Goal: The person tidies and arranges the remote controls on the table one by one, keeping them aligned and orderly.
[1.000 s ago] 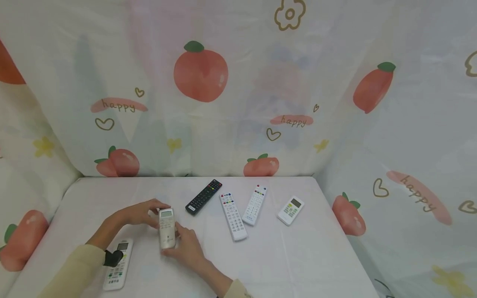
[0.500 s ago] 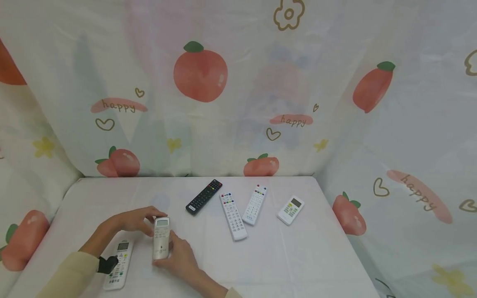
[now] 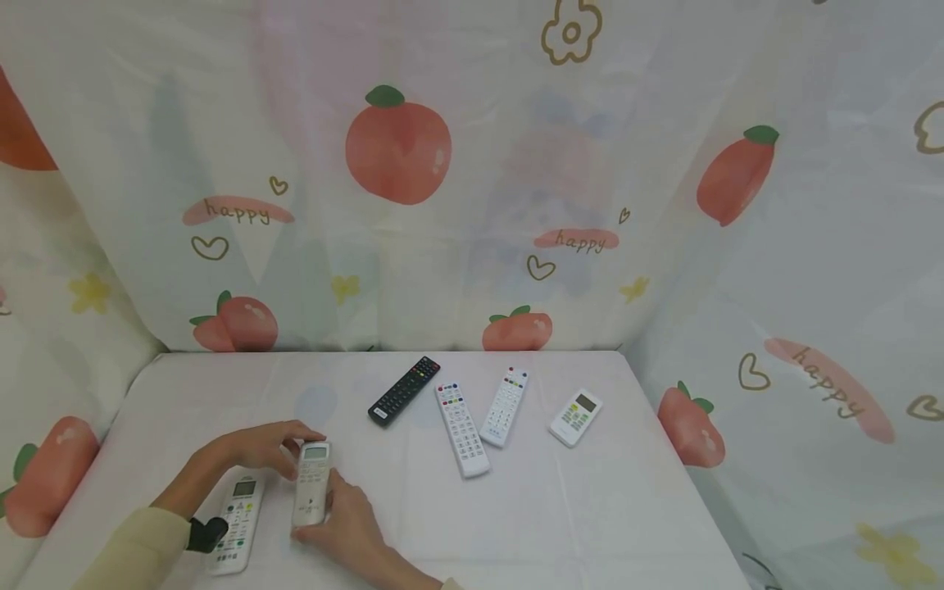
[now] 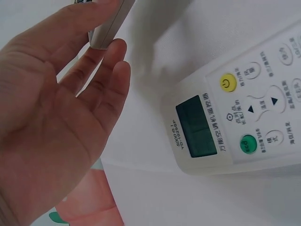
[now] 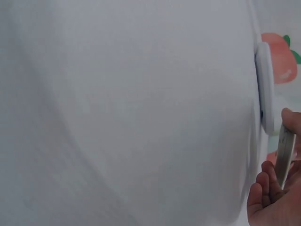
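Note:
Both hands hold a small off-white air-conditioner remote (image 3: 312,485), its little screen at the far end, over the left part of the table. My left hand (image 3: 260,449) pinches the screen end; in the left wrist view, thumb and fingertips meet a corner of the remote (image 4: 107,32). Thumb and fingers of my right hand (image 3: 350,518) grip its near end and right side. The right wrist view catches that remote (image 5: 285,155) edge-on at the right border. A larger white air-conditioner remote (image 3: 238,528) lies just left, partly under the left wrist; its screen and buttons show in the left wrist view.
A black remote (image 3: 404,392) lies near the table's back edge. Right of it are two long white remotes, one nearer (image 3: 462,430) and one farther (image 3: 505,407), then a short white remote (image 3: 575,418) with a screen. Fruit-printed cloth walls (image 3: 457,270) surround the white tabletop (image 3: 590,516).
Both hands have carried the off-white remote leftward and toward the near side, bringing it beside the larger white remote. The other remotes have stayed in place.

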`<state>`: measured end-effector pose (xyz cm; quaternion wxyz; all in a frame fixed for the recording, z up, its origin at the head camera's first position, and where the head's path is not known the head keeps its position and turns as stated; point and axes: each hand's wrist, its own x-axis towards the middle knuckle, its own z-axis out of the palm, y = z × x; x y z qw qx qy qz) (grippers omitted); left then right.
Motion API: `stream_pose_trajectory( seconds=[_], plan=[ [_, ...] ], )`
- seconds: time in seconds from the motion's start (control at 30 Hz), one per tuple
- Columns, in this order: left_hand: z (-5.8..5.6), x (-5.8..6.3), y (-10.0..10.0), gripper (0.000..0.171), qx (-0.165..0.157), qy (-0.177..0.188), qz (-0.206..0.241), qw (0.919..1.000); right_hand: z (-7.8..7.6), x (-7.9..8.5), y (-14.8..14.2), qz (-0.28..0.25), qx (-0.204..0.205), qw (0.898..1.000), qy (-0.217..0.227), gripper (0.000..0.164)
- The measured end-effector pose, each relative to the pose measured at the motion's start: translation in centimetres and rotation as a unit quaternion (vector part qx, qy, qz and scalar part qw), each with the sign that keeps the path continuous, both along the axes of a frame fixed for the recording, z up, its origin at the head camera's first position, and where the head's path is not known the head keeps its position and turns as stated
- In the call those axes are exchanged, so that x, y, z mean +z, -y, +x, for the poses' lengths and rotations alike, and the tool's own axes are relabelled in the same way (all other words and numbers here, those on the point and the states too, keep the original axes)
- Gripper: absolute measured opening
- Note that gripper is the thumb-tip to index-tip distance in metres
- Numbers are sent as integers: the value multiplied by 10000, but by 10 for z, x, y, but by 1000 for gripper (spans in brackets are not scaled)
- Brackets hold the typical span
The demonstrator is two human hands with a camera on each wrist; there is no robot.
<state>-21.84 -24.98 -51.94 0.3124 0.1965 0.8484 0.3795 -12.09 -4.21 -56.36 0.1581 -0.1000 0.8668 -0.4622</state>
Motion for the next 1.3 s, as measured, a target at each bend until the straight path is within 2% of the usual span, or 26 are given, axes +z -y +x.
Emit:
stream_pose_trajectory(
  seconds=[0.23,0.43,0.8,1.03,1.17,1.3],
  plan=[
    [2,-6,-3,66,84,22,-393,9992,4,-5,4,230,57,9996,-150,93],
    [2,-12,-7,67,305,81,-768,9965,3,-8,4,364,184,9990,-206,90],
    [7,-14,-8,68,356,0,-848,9958,6,-6,5,934,358,9939,-455,91],
    [13,-12,-13,65,392,-184,-991,9941,10,-8,9,1335,312,9904,-187,87],
    [17,-12,-16,64,396,-285,-1085,9929,12,-11,10,1607,423,9857,-278,86],
    [19,-11,-15,64,434,-257,-1212,9913,11,-13,10,1604,500,9853,-326,86]
  ],
)
